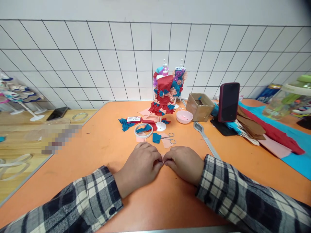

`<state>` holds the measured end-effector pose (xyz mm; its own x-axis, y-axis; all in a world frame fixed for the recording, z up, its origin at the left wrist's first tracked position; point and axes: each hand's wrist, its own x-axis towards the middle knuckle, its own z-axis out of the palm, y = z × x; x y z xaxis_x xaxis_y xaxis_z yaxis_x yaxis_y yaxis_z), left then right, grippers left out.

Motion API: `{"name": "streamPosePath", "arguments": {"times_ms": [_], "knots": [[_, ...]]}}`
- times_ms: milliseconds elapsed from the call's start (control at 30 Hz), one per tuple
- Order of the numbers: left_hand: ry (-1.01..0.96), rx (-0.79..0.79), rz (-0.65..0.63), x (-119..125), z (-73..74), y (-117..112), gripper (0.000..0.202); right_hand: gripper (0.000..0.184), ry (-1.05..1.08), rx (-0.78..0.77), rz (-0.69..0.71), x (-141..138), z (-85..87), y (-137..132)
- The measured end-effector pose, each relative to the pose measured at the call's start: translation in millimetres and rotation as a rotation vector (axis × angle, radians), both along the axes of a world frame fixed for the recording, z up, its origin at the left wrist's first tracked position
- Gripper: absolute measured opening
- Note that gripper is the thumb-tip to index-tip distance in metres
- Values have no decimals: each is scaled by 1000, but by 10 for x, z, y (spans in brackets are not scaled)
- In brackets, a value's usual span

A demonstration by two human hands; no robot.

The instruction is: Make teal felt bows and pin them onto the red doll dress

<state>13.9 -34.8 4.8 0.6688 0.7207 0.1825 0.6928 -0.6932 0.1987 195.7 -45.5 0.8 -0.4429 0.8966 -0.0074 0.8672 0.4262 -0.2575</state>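
My left hand (139, 167) and my right hand (184, 163) rest on the orange table (102, 152), knuckles up, fingertips pinched together and meeting in the middle. Whatever they pinch is too small or hidden to name. Just beyond them lie small scissors (170, 138), a blue paper piece (156, 138), pink paper scraps (166, 143) and a clear tape ring (143, 130). Farther back stands a small mannequin in a red ruffled paper dress (162, 97), with a second dressed figure (179, 81) behind it.
A pink bowl (184, 116), a cardboard box (200, 106), a metal ruler (206, 139) and an upright phone (228, 102) sit right of centre. Red, brown and blue sheets (274, 134) cover the right side. A wooden table (14, 142) with tape rings adjoins left.
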Motion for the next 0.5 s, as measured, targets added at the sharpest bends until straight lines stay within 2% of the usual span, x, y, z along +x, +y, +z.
{"name": "streamPosePath", "arguments": {"times_ms": [367, 500], "knots": [[1, 16, -12, 12, 13, 13, 14, 14, 34, -14, -40, 10, 0, -11], [-19, 4, -2, 8, -1, 11, 12, 17, 10, -28, -14, 7, 5, -3]]}}
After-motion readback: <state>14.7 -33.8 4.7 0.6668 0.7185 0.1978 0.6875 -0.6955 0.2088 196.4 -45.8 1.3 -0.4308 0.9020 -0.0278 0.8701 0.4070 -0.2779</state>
